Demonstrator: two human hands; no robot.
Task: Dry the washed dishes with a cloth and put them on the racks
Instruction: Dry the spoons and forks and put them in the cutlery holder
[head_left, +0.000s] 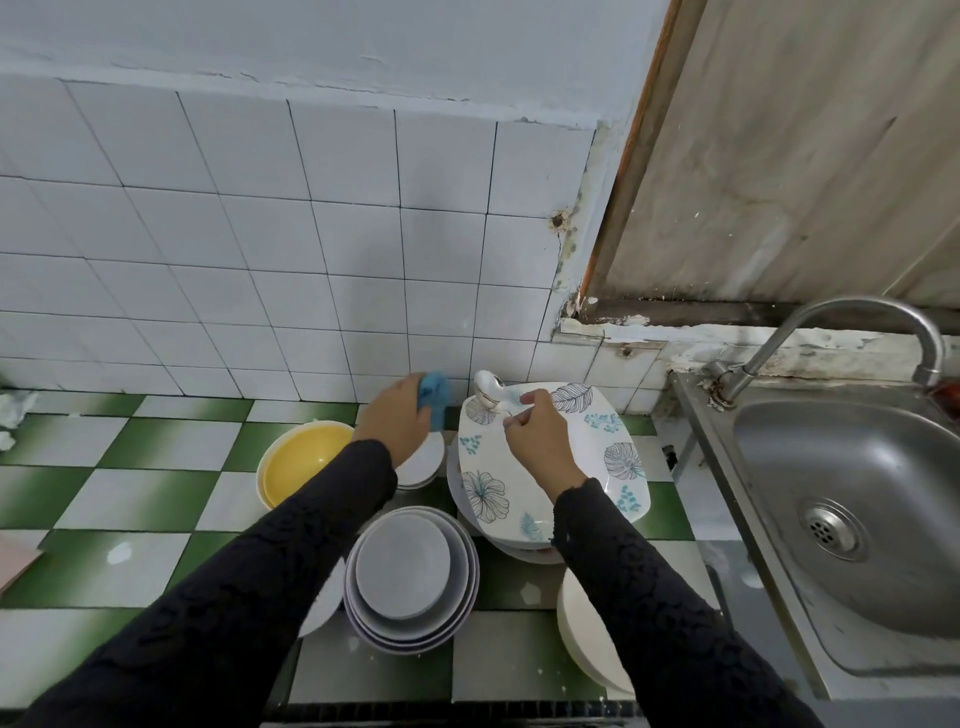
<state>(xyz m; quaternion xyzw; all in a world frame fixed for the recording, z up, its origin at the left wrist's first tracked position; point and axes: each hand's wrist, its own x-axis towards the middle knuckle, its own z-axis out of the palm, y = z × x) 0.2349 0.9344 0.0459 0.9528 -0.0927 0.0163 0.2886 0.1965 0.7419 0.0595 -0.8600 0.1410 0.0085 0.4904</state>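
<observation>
My left hand grips a blue cloth above a small white dish near the tiled wall. My right hand pinches the handle of a white ceramic spoon over a white leaf-patterned platter, which tops a pile of plates. In front of them sits a stack of grey-white bowls. A yellow bowl stands at the left, and a white bowl at the counter's front right.
The dishes stand on a green-and-white checkered counter. A steel sink with a curved tap lies to the right. White crumpled material lies at the far left by the wall.
</observation>
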